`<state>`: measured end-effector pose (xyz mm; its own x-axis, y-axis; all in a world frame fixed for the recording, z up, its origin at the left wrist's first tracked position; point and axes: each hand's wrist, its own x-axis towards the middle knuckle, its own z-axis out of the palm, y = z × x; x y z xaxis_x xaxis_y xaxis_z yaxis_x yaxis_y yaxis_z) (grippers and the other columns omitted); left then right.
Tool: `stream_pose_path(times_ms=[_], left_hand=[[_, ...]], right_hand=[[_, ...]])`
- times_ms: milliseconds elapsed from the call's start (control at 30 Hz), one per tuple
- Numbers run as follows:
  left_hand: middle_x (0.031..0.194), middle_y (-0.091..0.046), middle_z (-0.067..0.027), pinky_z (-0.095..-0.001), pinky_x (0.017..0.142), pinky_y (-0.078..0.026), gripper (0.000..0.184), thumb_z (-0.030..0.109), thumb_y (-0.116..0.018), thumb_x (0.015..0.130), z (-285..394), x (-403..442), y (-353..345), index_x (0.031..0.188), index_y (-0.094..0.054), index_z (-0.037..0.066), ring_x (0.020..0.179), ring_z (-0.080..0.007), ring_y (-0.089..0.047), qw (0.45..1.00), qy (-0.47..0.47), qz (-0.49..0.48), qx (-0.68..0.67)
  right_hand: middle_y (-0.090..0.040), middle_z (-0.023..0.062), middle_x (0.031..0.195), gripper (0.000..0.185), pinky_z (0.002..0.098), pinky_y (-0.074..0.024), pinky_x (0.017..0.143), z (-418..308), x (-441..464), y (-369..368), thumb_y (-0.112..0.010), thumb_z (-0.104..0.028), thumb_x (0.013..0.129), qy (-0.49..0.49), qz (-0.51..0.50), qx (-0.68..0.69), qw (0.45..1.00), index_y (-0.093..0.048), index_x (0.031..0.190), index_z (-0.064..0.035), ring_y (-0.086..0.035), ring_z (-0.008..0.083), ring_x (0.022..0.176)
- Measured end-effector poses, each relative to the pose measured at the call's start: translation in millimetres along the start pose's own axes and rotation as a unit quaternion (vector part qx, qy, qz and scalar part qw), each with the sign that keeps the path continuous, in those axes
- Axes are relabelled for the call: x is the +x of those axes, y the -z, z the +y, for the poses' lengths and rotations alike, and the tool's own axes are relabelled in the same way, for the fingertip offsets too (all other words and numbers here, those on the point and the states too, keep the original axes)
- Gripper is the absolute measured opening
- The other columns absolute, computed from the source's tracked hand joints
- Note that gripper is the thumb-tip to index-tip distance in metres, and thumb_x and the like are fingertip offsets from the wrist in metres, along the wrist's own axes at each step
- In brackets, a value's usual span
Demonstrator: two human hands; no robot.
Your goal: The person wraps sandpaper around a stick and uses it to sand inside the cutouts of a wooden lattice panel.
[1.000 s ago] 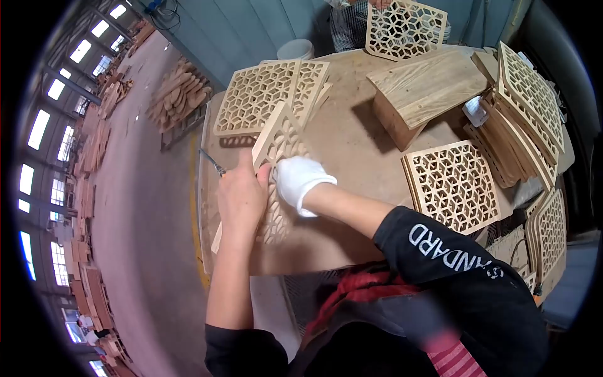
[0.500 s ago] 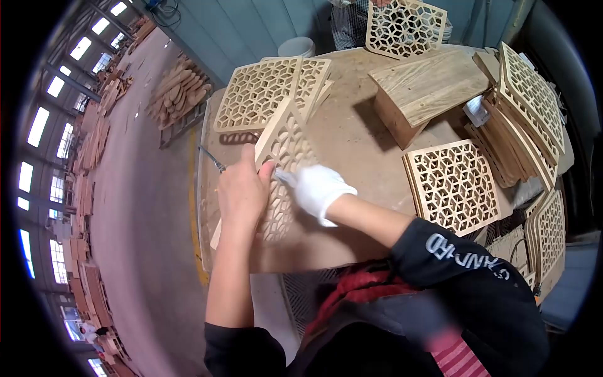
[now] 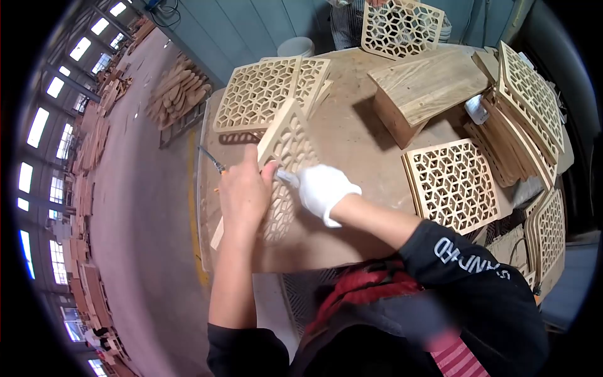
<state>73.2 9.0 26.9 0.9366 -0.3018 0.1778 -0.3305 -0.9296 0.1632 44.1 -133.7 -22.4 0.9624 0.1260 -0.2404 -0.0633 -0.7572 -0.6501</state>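
A pale wooden lattice panel (image 3: 295,141) stands tilted on its edge on the table, its cut-out face toward the right. My bare left hand (image 3: 242,191) grips its upper left edge, thumb bent over onto the lattice face. My right hand (image 3: 326,191), in a white glove, is closed around a small pale grey strip (image 3: 287,178). The end of that strip meets the lattice beside my left thumb; its exact kind I cannot make out. Behind my left hand lies a thin screwdriver-like tool (image 3: 211,158) with an orange part, partly hidden by the hand.
Stacked lattice panels (image 3: 257,94) lie at the far left of the table (image 3: 352,242). A wooden box-like stand (image 3: 430,85) and another panel pile (image 3: 455,185) are to the right. More panels (image 3: 534,100) lean at the right edge. Another person's hand holds a panel (image 3: 402,28) at the back.
My right hand and forearm have shifted slightly right and down, with the strip still at the lattice. The panel at the back has moved a little left.
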Motion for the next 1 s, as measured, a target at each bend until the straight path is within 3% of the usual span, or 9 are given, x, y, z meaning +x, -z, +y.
stream_pose_path(times_ms=[200,300,367,467,600,700,800,867,1000], left_hand=[[0.075,-0.066,-0.0227,-0.0521,0.068,-0.048,0.032,0.030,-0.067,0.087,2.4,0.7,1.6,0.101,-0.055,0.004,0.075,-0.0437,-0.063,1.000,0.003,-0.004,0.007],[0.072,-0.065,-0.0185,-0.0494,0.066,-0.048,0.032,0.032,-0.070,0.085,-7.1,3.9,1.4,0.095,-0.055,0.005,0.073,-0.0415,-0.063,0.999,-0.027,-0.019,-0.025],[0.075,-0.066,-0.0209,-0.0511,0.068,-0.048,0.030,0.031,-0.068,0.086,3.2,-0.1,7.4,0.098,-0.058,0.006,0.075,-0.0425,-0.064,0.997,-0.047,-0.051,-0.044],[0.074,-0.066,-0.0217,-0.0517,0.070,-0.048,0.030,0.031,-0.069,0.086,12.2,-9.8,6.4,0.100,-0.060,0.007,0.075,-0.0433,-0.063,0.996,-0.053,-0.057,-0.037],[0.075,-0.066,-0.0212,-0.0510,0.071,-0.048,0.031,0.032,-0.069,0.085,10.5,-8.7,5.7,0.103,-0.061,0.007,0.076,-0.0422,-0.063,0.996,-0.047,-0.051,-0.053],[0.079,-0.068,-0.0206,-0.0500,0.072,-0.049,0.031,0.031,-0.070,0.085,11.2,-8.6,7.9,0.105,-0.061,0.008,0.079,-0.0410,-0.064,0.996,-0.044,-0.058,-0.061],[0.084,-0.069,-0.0196,-0.0470,0.074,-0.050,0.034,0.031,-0.071,0.084,14.9,-3.2,11.4,0.107,-0.062,0.009,0.083,-0.0389,-0.065,0.992,-0.050,-0.078,-0.084],[0.089,-0.069,-0.0183,-0.0424,0.074,-0.050,0.037,0.032,-0.072,0.083,20.3,0.3,15.6,0.110,-0.062,0.008,0.084,-0.0361,-0.066,0.991,-0.060,-0.100,-0.070],[0.094,-0.069,-0.0194,-0.0471,0.081,-0.049,0.046,0.035,-0.072,0.083,39.9,16.1,6.3,0.117,-0.059,0.007,0.092,-0.0395,-0.064,0.990,-0.087,-0.092,-0.064]], right_hand=[[-0.069,0.0240,0.100,0.026,0.0460,-0.0547,0.082,-9.1,22.8,-17.6,-0.048,-0.013,0.091,0.032,0.057,-0.031,0.997,-0.070,0.098,0.0002,-0.068,0.0374,0.095],[-0.068,0.0242,0.100,0.027,0.0459,-0.0543,0.080,8.7,2.7,-24.9,-0.048,-0.016,0.092,0.006,0.030,0.020,0.999,-0.070,0.099,-0.0019,-0.067,0.0388,0.093],[-0.068,0.0248,0.097,0.027,0.0470,-0.0533,0.078,15.2,-16.9,-13.3,-0.047,-0.019,0.094,-0.024,-0.002,0.073,0.997,-0.068,0.097,-0.0018,-0.067,0.0399,0.091],[-0.068,0.0248,0.093,0.028,0.0490,-0.0518,0.079,31.4,-35.0,-29.4,-0.046,-0.023,0.096,0.020,0.053,0.003,0.998,-0.064,0.096,-0.0019,-0.067,0.0409,0.089],[-0.067,0.0250,0.091,0.030,0.0511,-0.0499,0.080,38.6,-71.2,-25.9,-0.045,-0.025,0.096,-0.025,0.052,0.037,0.998,-0.063,0.097,-0.0013,-0.065,0.0427,0.087],[-0.065,0.0267,0.082,0.034,0.0523,-0.0490,0.076,62.6,-76.2,-24.2,-0.048,-0.031,0.096,-0.007,0.037,0.063,0.997,-0.064,0.087,-0.0020,-0.062,0.0469,0.080],[-0.064,0.0274,0.079,0.037,0.0526,-0.0484,0.075,79.7,-78.7,-11.4,-0.050,-0.032,0.095,-0.022,0.096,0.088,0.991,-0.064,0.080,-0.0008,-0.061,0.0481,0.080],[-0.065,0.0272,0.083,0.037,0.0515,-0.0487,0.076,81.3,-84.2,7.8,-0.048,-0.032,0.095,-0.004,0.117,0.069,0.991,-0.065,0.085,-0.0006,-0.061,0.0471,0.082],[-0.066,0.0266,0.091,0.041,0.0493,-0.0495,0.081,74.3,-77.7,28.7,-0.044,-0.032,0.097,-0.046,0.079,0.064,0.994,-0.068,0.091,0.0000,-0.063,0.0448,0.087]])
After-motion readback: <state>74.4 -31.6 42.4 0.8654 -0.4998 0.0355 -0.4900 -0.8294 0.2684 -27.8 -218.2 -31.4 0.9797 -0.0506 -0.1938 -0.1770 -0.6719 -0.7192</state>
